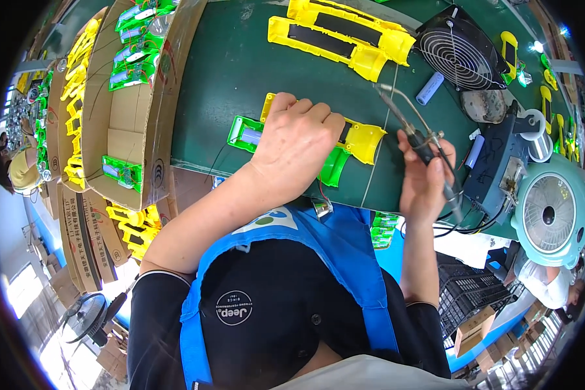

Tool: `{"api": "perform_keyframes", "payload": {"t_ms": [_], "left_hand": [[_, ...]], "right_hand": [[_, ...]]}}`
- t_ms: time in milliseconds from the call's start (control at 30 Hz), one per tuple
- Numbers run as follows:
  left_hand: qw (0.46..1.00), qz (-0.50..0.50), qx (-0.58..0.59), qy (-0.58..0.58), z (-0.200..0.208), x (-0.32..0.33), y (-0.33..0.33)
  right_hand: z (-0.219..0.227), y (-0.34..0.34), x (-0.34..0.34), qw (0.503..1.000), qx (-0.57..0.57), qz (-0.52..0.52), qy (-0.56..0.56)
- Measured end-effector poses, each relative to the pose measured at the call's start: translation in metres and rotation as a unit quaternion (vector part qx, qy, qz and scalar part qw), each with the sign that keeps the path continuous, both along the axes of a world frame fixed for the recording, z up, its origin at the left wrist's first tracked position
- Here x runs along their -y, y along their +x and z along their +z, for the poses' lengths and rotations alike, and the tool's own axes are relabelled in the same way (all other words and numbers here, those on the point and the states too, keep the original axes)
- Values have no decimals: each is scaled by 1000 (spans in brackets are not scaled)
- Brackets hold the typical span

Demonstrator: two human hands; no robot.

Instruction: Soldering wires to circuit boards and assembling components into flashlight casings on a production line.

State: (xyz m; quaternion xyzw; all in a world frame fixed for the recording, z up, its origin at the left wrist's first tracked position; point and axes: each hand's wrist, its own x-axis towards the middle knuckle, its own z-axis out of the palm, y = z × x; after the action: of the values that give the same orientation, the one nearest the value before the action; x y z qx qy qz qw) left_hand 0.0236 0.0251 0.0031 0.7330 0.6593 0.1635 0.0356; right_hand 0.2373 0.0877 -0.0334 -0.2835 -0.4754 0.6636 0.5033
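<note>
My left hand point(299, 143) is closed over a yellow plastic casing half point(365, 143), its fingertips hidden beneath the knuckles. Under and beside that casing lies a green casing half point(335, 168) with a blue cylindrical battery point(250, 135) at its left end. Thin wires run from it, and a small silvery lamp cup point(322, 207) hangs at the table's near edge. In my right hand point(424, 192) is a soldering iron point(421, 148) with a thin metal tube alongside it. The iron's tip points up and left, apart from the casings.
Two yellow casings point(325, 47) lie farther back on the green table point(224, 71). A loose battery point(430, 88), black fan point(458, 52) and soldering station point(494, 166) stand right, beside a pale green fan point(548, 214). Left, a cardboard box point(127, 123) holds wired green casings.
</note>
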Motion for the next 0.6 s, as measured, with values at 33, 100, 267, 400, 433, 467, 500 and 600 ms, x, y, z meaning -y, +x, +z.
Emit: {"api": "perform_keyframes", "payload": {"t_ms": [33,100,267,400,433,467,500,600], "left_hand": [[1000,-2,-20,-14,3,-2,2],[999,-5,-28,-26,6,-5,3],[997,-7,-43,-58,10,-9,4],[995,-17,-60,-75,14,-12,4],[995,-19,-59,-84,14,-12,4],[995,-18,-58,-85,14,-12,4],[994,-19,-60,-85,14,-12,4],[994,-18,-63,-86,13,-12,4]], "right_hand": [[4,8,-8,999,-8,18,-27],[14,23,-27,991,74,98,-48],[32,12,-46,954,250,166,-16],[40,7,-52,941,279,189,-39],[42,5,-53,938,288,193,-30],[43,4,-54,934,296,197,-21],[46,2,-56,932,297,205,-39],[46,2,-62,930,281,233,-36]]}}
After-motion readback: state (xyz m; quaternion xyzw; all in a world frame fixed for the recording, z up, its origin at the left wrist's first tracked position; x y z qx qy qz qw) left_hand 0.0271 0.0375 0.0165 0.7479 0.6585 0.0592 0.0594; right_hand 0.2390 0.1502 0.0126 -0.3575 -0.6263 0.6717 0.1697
